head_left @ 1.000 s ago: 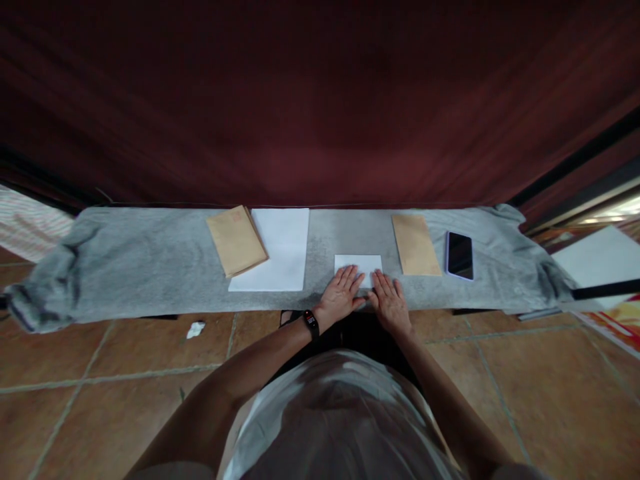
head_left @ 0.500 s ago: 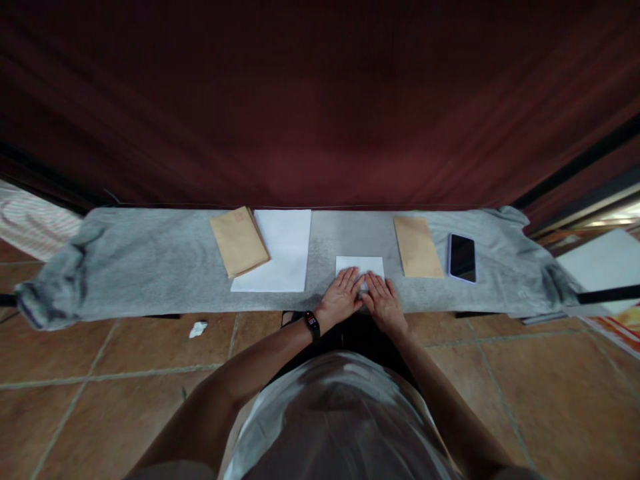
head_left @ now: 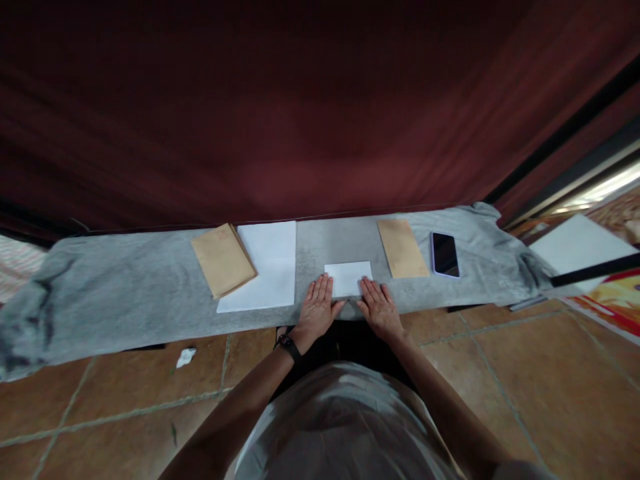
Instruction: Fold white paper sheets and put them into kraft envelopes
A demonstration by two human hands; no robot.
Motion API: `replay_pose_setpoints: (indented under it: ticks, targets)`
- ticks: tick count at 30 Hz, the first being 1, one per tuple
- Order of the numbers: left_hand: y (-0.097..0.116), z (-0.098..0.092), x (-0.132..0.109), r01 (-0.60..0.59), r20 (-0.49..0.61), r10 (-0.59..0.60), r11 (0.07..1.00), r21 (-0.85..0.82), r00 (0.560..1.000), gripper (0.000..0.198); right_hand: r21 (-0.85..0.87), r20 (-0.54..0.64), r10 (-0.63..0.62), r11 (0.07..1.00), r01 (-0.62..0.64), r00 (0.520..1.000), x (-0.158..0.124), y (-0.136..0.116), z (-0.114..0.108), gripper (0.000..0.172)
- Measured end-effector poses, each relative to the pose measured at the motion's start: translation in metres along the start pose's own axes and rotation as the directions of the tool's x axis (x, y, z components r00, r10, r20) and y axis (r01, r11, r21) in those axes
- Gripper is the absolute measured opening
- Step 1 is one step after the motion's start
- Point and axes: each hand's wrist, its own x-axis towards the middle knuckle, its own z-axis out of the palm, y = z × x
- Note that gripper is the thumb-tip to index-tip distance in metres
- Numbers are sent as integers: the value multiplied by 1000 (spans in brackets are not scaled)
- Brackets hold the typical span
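A small folded white paper (head_left: 347, 277) lies on the grey cloth (head_left: 140, 293) near its front edge. My left hand (head_left: 317, 308), a black watch on its wrist, lies flat with fingers stretched out at the paper's left lower corner. My right hand (head_left: 379, 307) lies flat the same way at the paper's right lower corner. Neither hand holds anything; both press down beside and partly on the paper.
A larger white sheet (head_left: 265, 265) with a brown envelope stack (head_left: 221, 259) on its left lies further left. A second brown envelope (head_left: 401, 247) and a dark phone (head_left: 444, 253) lie to the right. A dark red curtain (head_left: 300, 107) hangs behind. Tiled floor below.
My hands, close together on the folded paper's near edge, have slid apart towards its two lower corners. The head view has tilted and shifted slightly.
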Motion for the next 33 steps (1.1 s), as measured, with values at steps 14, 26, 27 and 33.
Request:
replay_pose_setpoints:
  ticks: [14,26,27,33]
  targets:
    - [27,7,50,-3,17,4,998,-58,1000,57,85,29,112,990,-114,993,15,-4,-11,49]
    - [18,17,52,16,10,-16,999,-31,1000,58,22,79,21,999,-23,997,67,-16,5,49]
    - [17,17,51,26,3,-26,999,-31,1000,58,7,78,21,1000,-21,997,67,-15,8,49]
    - [3,15,47,74,-5,-74,997,-37,997,60,-26,19,53,998,-52,998,57,1,15,55]
